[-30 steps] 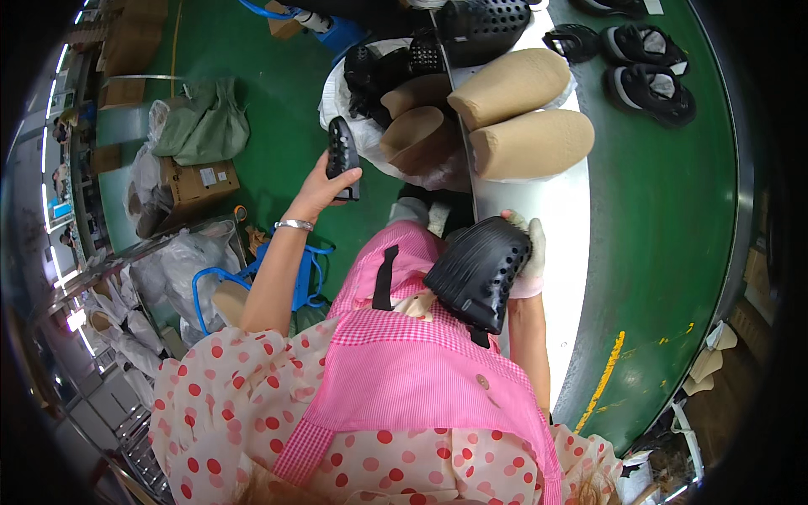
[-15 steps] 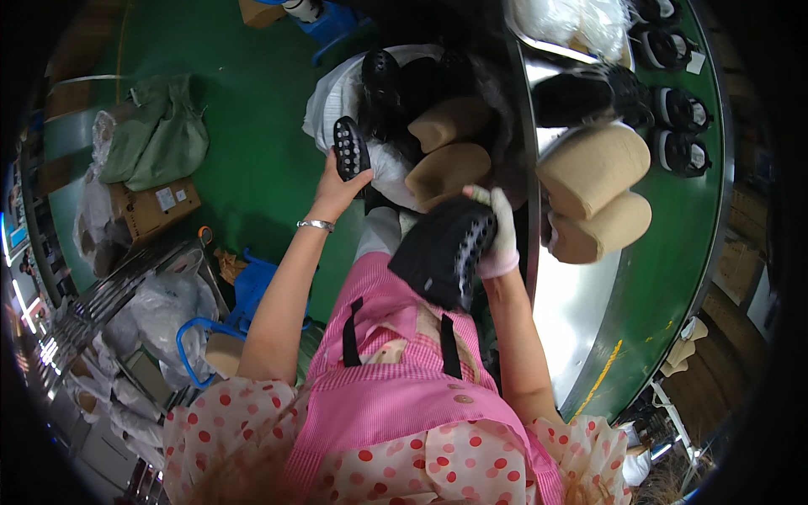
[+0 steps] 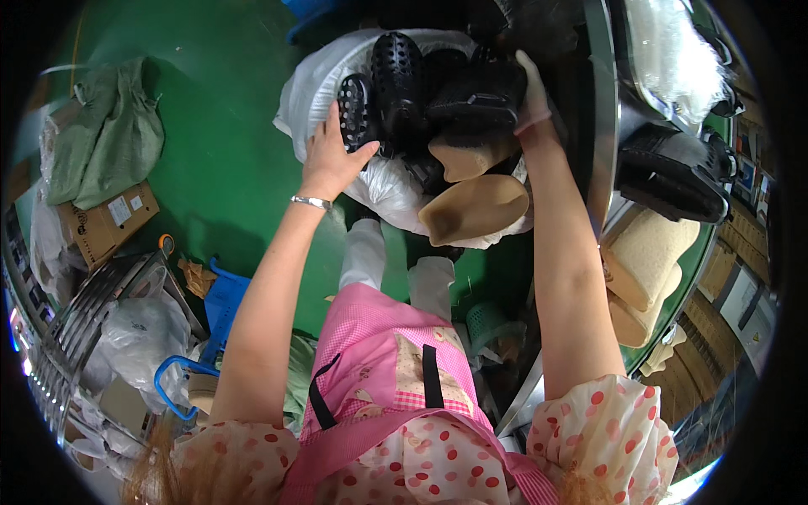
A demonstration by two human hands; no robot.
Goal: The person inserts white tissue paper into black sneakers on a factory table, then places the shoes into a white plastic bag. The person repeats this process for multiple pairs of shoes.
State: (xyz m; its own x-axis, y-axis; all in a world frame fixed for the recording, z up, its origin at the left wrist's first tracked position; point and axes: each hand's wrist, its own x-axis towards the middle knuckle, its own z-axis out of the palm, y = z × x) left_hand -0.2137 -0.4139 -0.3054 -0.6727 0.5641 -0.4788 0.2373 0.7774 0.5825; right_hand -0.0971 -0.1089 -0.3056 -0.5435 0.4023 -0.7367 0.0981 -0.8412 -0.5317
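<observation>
My left hand (image 3: 330, 158), with a silver bangle on its wrist, grips a black shoe-shaped piece dotted with holes (image 3: 358, 109) at the left side of a white plastic sack (image 3: 307, 88). My right hand (image 3: 533, 99), in a pale glove, holds the edge of a black shoe (image 3: 480, 94) over the sack's right side; its fingers are partly hidden behind it. Between them in the sack stands another black perforated shoe-shaped piece (image 3: 397, 76). Two tan, hollow, shoe-shaped pieces (image 3: 475, 209) lie at the sack's near side.
To the right runs a metal-edged bench (image 3: 602, 109) with a black shoe (image 3: 673, 172), tan shaped pieces (image 3: 644, 252) and clear plastic wrapping (image 3: 673, 59). At left are a green cloth sack (image 3: 109, 135), a cardboard box (image 3: 118, 223), a metal rack (image 3: 76, 328) and a blue stool (image 3: 223, 307).
My view has shifted toward the sack. My right hand has carried the black shoe from near my lap forward over the sack. My left hand's perforated piece is now against the sack's contents.
</observation>
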